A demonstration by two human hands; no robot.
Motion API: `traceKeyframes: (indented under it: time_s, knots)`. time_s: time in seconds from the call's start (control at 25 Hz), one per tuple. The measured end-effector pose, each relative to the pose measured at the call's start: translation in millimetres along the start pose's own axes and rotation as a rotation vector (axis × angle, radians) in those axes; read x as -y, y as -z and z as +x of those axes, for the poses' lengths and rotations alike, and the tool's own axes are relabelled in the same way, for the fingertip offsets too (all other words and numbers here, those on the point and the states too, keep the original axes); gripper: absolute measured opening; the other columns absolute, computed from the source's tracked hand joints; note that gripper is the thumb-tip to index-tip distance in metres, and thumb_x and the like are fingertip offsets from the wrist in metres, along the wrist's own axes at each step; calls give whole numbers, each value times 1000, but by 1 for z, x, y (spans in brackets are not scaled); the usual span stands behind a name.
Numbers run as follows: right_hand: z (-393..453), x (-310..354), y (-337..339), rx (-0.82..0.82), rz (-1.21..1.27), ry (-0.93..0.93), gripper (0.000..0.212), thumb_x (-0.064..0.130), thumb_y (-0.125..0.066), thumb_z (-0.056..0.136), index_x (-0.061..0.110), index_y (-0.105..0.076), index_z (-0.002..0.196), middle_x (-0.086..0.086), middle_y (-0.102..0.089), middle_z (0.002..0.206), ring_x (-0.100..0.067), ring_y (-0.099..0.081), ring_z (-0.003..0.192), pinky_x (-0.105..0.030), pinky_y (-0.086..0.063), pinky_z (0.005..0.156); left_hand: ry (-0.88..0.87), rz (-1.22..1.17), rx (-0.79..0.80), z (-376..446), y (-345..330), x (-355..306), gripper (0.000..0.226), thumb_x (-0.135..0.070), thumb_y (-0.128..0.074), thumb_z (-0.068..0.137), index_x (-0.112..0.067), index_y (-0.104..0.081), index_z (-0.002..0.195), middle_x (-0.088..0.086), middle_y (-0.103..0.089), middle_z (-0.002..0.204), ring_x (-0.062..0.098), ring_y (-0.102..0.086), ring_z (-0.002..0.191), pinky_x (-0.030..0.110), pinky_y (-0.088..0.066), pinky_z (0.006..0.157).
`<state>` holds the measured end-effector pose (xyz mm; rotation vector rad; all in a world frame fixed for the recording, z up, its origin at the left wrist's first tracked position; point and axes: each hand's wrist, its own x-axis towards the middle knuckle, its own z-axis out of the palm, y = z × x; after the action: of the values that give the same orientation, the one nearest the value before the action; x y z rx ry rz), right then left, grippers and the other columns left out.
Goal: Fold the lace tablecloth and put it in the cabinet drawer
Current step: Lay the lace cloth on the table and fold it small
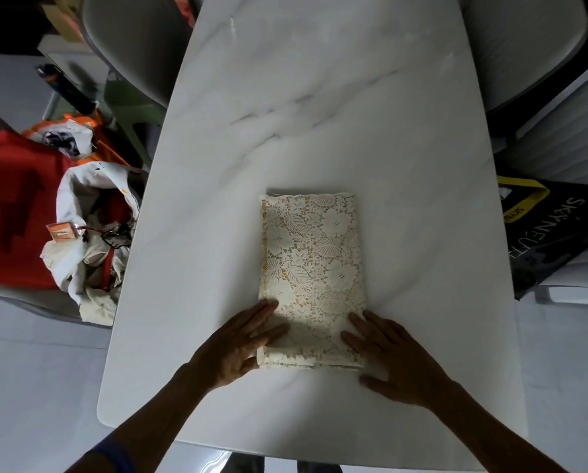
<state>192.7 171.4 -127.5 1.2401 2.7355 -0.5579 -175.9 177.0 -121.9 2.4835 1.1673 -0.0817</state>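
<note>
The left hand [243, 339] and right hand [393, 356] lie flat with straight fingers, gripping nothing, flanking the near end of the folded lace tablecloth [314, 268]. It lies mid-table [319, 97], long axis running from near edge to far edge, equally near both.

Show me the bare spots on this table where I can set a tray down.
The marble table is bare beyond the far edge of the folded lace tablecloth, the widest patch. Narrower bare strips flank the cloth out to both table edges. The near end is crowded: left hand and right hand lie flat at the cloth's near corners.
</note>
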Motion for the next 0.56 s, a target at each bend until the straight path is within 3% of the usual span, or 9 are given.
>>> traceKeyframes:
  time_s: [0.08, 0.16, 0.28, 0.44, 0.56]
  knots:
    - [-1, 6, -6, -17, -30, -24, 77, 67, -43, 89, 31, -22, 153, -2, -12, 164, -28, -11, 150, -48, -15, 119, 1, -57, -59, 0, 2, 0, 72, -45, -61, 89, -30, -29, 152, 7, -14, 164, 22, -11, 152, 36, -30, 118]
    - [-2, 14, -12, -66, -50, -40, 70, 59, -44, 92, 25, -30, 152, -7, -19, 163, -31, -15, 149, -54, -21, 117, 1, -113, -129, 2, 3, -2, 59, -49, -53, 92, -28, -41, 147, 6, -24, 161, 23, -20, 149, 36, -35, 115]
    - [-1, 26, -16, -132, -18, -67, 67, 51, -49, 91, 19, -37, 149, -10, -26, 160, -32, -21, 148, -53, -24, 116, 48, -256, -174, 9, 10, -7, 47, -50, -52, 93, -30, -58, 134, 0, -41, 153, 19, -32, 145, 36, -42, 110]
    - [-3, 30, -7, -229, 15, -64, 47, 30, -54, 86, 17, -59, 131, -5, -53, 144, -29, -39, 139, -48, -37, 110, 184, -551, -59, -4, 16, 4, 52, -70, -39, 88, -47, -54, 132, -25, -46, 144, -7, -26, 141, 26, -33, 116]
    - [-10, 42, -7, -318, 262, -71, 34, 35, -48, 96, 18, -66, 120, -2, -64, 129, -20, -49, 130, -41, -46, 105, 131, -522, 32, -29, 22, 9, 41, -63, -56, 85, -50, -51, 124, -22, -46, 142, -5, -38, 134, 29, -41, 109]
